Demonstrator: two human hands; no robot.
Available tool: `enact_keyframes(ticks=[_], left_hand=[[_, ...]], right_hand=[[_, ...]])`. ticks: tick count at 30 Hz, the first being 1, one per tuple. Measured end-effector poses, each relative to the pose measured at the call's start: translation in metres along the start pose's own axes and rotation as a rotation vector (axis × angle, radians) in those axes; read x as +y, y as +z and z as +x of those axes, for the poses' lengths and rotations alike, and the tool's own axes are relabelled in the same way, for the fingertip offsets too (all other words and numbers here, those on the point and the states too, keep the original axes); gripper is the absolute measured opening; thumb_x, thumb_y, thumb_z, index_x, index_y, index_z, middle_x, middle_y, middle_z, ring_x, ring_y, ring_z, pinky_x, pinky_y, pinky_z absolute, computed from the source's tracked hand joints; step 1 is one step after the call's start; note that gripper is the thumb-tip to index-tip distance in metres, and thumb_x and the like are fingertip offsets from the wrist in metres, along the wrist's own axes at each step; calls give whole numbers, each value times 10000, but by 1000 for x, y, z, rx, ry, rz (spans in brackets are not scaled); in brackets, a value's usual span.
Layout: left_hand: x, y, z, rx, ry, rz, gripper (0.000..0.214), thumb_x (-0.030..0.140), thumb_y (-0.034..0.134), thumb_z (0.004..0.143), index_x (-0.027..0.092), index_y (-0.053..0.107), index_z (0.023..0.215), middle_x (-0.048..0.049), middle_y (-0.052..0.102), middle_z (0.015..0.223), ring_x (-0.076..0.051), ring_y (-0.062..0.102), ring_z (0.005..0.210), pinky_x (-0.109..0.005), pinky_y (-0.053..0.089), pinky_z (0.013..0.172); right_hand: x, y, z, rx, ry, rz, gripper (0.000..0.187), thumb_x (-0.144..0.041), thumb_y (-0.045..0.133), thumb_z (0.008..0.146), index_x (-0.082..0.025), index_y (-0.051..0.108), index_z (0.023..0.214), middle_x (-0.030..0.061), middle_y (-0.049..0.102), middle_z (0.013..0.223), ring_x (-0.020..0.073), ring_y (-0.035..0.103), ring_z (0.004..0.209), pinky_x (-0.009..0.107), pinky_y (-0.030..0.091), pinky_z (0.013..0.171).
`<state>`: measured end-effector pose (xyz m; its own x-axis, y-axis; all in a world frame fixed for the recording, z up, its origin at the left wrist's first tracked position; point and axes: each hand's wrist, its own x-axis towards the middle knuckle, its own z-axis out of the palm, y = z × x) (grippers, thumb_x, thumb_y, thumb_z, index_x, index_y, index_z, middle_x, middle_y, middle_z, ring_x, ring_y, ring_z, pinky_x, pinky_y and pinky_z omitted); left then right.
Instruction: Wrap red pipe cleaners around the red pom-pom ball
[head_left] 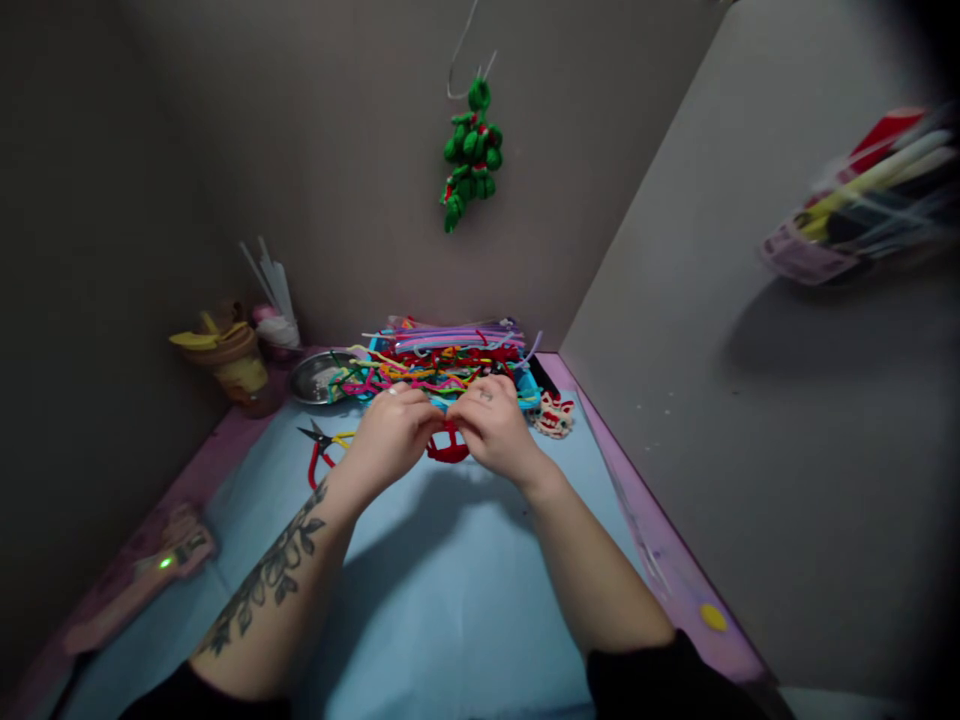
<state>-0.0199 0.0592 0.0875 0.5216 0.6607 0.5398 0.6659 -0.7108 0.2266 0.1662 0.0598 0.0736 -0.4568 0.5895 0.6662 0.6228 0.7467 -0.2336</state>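
My left hand and my right hand meet over the table's far half, their fingers pinched together. Between and below the fingertips hangs a red pipe-cleaner piece, bent into a frame with small gaps; both hands grip its upper part, which the fingers hide. Just beyond the hands, a blue tray is heaped with pipe cleaners of many colours. Left of my left hand lie scissor-like pliers with red and yellow handles, jaws apart. To the right of my right hand rests a red and white lion-face piece.
A metal bowl stands left of the tray, near a yellow-brown cup. A pink glue gun with a green light lies at left. Blue sheeting covers the table. Green pipe-cleaner work and a pen holder hang on the walls.
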Motion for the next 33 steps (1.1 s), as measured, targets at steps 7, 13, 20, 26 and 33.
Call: enact_keyframes(ticks=[7,13,20,26,33], left_hand=[[-9,5,1,-266,-283,-718,190,320,632,767,151,637,682,-17,615,664,-147,538,652,-259,403,616],[-8,6,1,-315,-388,-925,228,377,669,732,154,625,747,-12,616,688,-137,536,639,-262,425,612],[10,-2,-1,49,7,-267,112,96,515,817,186,579,831,-36,608,844,-156,541,783,-283,444,714],[16,-5,-1,77,20,-268,123,127,534,836,183,581,935,-56,624,909,-165,565,831,-281,464,735],[14,-8,3,-24,-140,-398,128,226,536,874,175,628,802,-26,663,787,-141,595,733,-251,454,684]], right_hand=[[-1,-12,-1,-49,-125,42,177,-137,524,841,-258,653,841,-2,695,811,202,499,916,440,241,1022],[3,-16,1,-25,-74,145,190,-101,510,837,-241,635,812,2,677,768,195,512,886,424,317,957],[5,-16,3,-16,68,253,158,-101,542,823,-221,617,754,18,643,759,196,533,861,380,398,845],[3,-17,3,27,84,281,152,-99,531,813,-211,618,759,30,626,759,202,543,860,376,419,832],[2,-17,3,33,68,280,150,-130,510,853,-219,618,798,43,647,818,206,542,908,395,420,880]])
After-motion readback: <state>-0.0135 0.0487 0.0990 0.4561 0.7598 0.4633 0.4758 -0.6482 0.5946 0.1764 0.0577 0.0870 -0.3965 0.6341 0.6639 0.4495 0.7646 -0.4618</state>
